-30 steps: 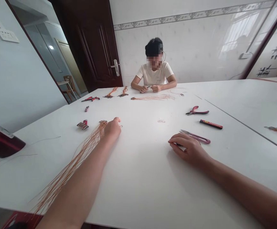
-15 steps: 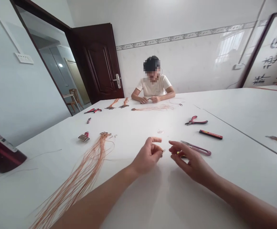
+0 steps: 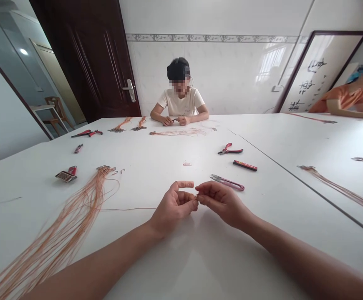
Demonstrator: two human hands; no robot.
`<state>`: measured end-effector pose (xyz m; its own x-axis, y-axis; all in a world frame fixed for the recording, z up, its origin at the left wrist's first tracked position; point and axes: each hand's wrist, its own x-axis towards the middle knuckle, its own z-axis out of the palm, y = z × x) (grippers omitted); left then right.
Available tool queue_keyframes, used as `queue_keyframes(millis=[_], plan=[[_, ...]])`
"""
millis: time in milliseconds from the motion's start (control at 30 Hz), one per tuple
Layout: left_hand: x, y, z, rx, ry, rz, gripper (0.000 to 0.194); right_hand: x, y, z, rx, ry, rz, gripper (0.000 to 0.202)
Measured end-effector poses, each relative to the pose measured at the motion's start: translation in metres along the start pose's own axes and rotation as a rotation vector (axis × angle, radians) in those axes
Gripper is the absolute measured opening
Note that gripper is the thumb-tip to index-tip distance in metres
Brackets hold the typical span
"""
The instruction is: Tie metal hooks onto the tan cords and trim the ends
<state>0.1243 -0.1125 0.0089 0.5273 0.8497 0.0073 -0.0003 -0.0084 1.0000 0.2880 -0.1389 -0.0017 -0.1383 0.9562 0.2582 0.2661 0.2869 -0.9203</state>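
My left hand [image 3: 177, 204] pinches a tiny hook-like piece [image 3: 196, 196] between thumb and fingers, its forefinger stretched above. The fingertips of my right hand [image 3: 223, 202] close on the same small piece from the right, so both hands nearly touch. A thin orange line [image 3: 128, 209] runs left from my left hand across the white table. To the left lies a bundle of orange lines [image 3: 90, 200] with metal hooks [image 3: 105, 168] at its top end. Pink-handled thread snips [image 3: 228, 182] lie just beyond my right hand.
Red-handled pliers [image 3: 230, 150] and a red-black box [image 3: 245, 165] lie beyond the snips. At left are a small box [image 3: 65, 176] and more pliers [image 3: 86, 133]. A person [image 3: 181, 100] sits opposite, another person [image 3: 350, 98] at far right. Line bundles [image 3: 341, 187] lie at right.
The view has turned right, bringing a second person into sight. My right hand has moved in to my left hand, and its spread fingers have closed on the small piece.
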Motion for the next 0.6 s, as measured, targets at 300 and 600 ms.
queue_keyframes(millis=[300, 600], plan=[[0.0009, -0.0006, -0.0004, 0.003, -0.001, -0.012, 0.04, -0.0002, -0.0006, -0.0009, 0.043, -0.017, 0.007, 0.02], [0.0016, -0.0005, -0.002, -0.009, -0.002, -0.005, 0.035, -0.0027, -0.0065, 0.0025, -0.078, 0.0, -0.009, 0.02]])
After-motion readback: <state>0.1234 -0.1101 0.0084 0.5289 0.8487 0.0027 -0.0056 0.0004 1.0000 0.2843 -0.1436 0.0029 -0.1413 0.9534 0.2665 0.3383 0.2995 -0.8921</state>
